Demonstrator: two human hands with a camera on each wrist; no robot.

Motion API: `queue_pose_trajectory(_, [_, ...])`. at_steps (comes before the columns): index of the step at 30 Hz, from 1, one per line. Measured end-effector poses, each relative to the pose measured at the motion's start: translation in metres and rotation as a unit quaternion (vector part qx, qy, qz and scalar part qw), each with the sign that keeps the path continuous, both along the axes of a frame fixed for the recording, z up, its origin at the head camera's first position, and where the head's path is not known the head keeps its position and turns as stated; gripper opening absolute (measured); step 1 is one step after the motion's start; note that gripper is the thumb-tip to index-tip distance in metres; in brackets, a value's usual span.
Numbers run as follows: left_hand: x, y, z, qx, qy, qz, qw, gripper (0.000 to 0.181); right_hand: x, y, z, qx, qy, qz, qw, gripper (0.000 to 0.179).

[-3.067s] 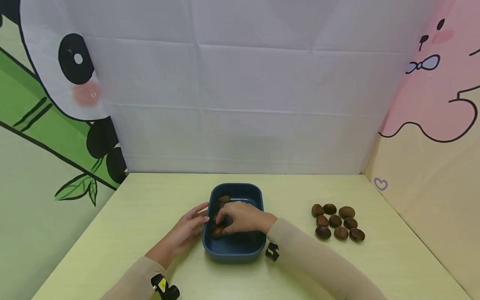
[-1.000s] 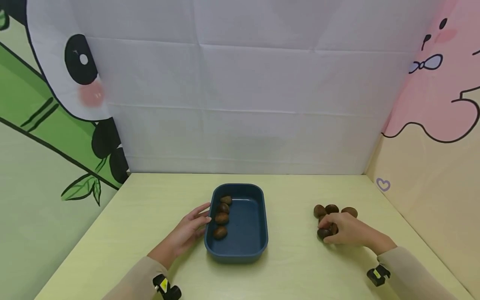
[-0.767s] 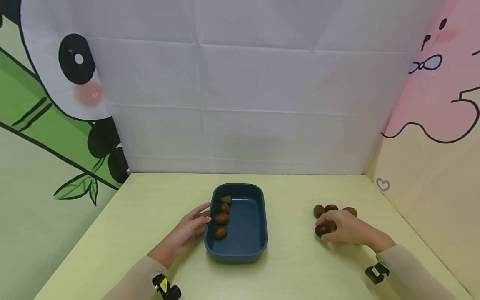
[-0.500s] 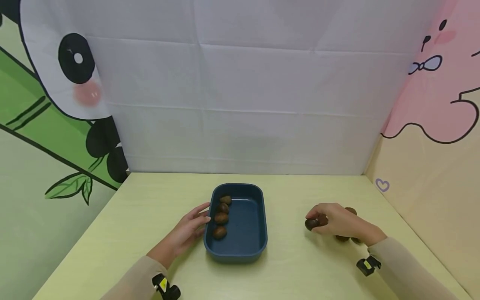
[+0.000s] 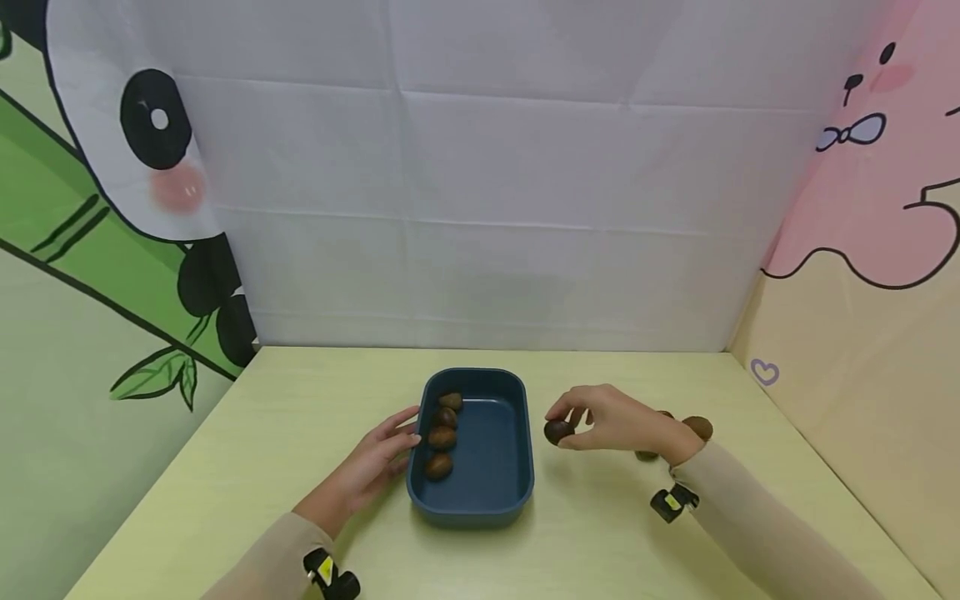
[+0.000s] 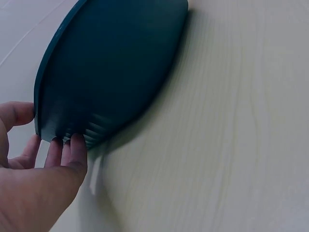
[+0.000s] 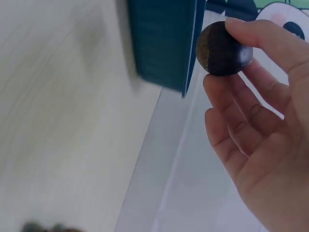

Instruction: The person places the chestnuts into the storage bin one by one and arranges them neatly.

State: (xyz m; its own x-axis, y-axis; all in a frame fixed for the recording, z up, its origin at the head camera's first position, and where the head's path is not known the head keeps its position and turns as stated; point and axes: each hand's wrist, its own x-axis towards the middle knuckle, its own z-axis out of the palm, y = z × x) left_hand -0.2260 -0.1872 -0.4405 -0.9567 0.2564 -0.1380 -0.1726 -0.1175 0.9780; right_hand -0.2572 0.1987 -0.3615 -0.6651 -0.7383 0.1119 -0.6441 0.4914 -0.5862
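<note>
Between the thumb and fingertips of my right hand (image 5: 618, 421) is a dark brown chestnut (image 5: 557, 431), held above the table just right of a blue rectangular bin (image 5: 491, 467). The right wrist view shows that chestnut (image 7: 219, 50) up close, its pale brown base facing left. Inside the bin several chestnuts (image 5: 442, 437) form a line along the left wall. My left hand (image 5: 369, 467) rests against the bin's left side; in the left wrist view its fingertips touch the outer wall of the bin (image 6: 111, 63), with the thumb near the rim.
More chestnuts (image 5: 698, 427) lie on the pale wooden table (image 5: 600, 533) at the right, partly hidden behind my right wrist and sleeve. A white cloth backdrop (image 5: 495, 167) stands along the table's back edge, with cartoon-printed panels on both sides.
My right hand was over the bin, then went to the chestnuts at the right, picked one up and carried it left toward the bin. My left hand has stayed at the bin's side.
</note>
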Motion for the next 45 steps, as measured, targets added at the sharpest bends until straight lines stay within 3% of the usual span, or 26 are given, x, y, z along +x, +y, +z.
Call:
queue_pose_trajectory(6, [0.002, 0.000, 0.002, -0.001, 0.000, -0.003, 1.0000, 0.061, 0.002, -0.042, 0.002, -0.006, 0.003, 0.050, 0.9987, 0.032])
queue_pose_trajectory(12, [0.003, 0.001, 0.003, 0.003, 0.002, -0.005, 1.0000, 0.061, 0.003, -0.082, -0.009, 0.000, 0.001, 0.113, 0.9936, 0.031])
queue_pose_trajectory(19, [0.001, 0.001, 0.002, 0.001, 0.002, -0.004, 1.0000, 0.060, 0.006, -0.123, -0.031, 0.012, 0.037, 0.154, 0.9873, 0.031])
queue_pose_trajectory(28, [-0.003, 0.000, -0.003, 0.002, 0.001, -0.016, 0.9999, 0.058, 0.007, -0.152, -0.052, 0.060, 0.085, 0.142, 0.9844, 0.031])
queue_pose_trajectory(36, [-0.005, -0.001, -0.005, 0.003, 0.004, -0.015, 0.9999, 0.057, 0.007, -0.163, -0.059, 0.065, 0.117, 0.137, 0.9815, 0.032])
queue_pose_trajectory(45, [-0.004, -0.001, -0.004, 0.005, 0.003, -0.017, 0.9998, 0.058, 0.009, -0.164, -0.060, 0.046, 0.106, 0.126, 0.9852, 0.033])
